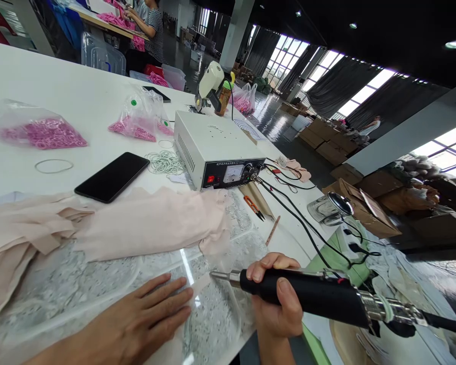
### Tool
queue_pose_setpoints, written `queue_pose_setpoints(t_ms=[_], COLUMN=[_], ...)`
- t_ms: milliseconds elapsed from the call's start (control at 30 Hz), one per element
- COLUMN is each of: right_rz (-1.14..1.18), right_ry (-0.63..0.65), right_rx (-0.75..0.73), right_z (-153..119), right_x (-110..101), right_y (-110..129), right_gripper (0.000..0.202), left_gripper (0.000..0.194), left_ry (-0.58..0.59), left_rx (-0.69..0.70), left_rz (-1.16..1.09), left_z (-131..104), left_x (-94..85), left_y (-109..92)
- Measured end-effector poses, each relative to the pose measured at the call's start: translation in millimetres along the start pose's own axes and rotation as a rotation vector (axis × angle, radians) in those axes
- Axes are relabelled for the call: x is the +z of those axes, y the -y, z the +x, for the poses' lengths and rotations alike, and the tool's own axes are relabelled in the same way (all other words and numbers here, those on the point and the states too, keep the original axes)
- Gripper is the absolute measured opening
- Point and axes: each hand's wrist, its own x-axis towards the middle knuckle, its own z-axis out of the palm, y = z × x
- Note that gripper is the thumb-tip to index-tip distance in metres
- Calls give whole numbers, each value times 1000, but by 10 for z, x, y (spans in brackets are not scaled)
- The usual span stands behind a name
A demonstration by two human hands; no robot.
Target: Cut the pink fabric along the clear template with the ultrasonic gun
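Note:
My right hand (275, 299) is wrapped round a black handheld ultrasonic cutter (307, 296), its metal tip pointing left. That tip meets the end of a narrow pale pink fabric strip (202, 284). My left hand (137, 317) lies flat with fingers stretched out, pressing on the strip over a grey marbled sheet (99, 279); part of the strip is hidden under it. Just beyond sits a pile of pale pink fabric pieces (155, 220), with more loose fabric (19, 243) at the left. A cable runs from the cutter's rear end.
A control box (220, 147) with a meter stands behind the fabric, cables trailing right. Nearby lie a black phone (112, 176), orange thread snips (254, 208), rubber bands (164, 162) and bags of pink rings (41, 133). A glass jar (329, 209) is at the right; a person (154, 35) works behind.

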Motion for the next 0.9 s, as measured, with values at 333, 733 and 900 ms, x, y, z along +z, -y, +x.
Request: queue_pose_setpoints(t_ms=[333,733,900], right_rz=[-50,-3,-16], right_ry=[35,109,132], right_rx=[4,47,41], right_z=[8,-74,-71], right_x=[5,123,137], right_y=[21,9,11], right_gripper=[6,10,8], left_gripper=[59,57,54], left_ry=[36,92,61], left_rx=[-20,-51,-37], left_rz=[-59,-98,-77], left_z=[50,76,80], left_x=[-100,-102,-110], left_y=[-18,-33,-30])
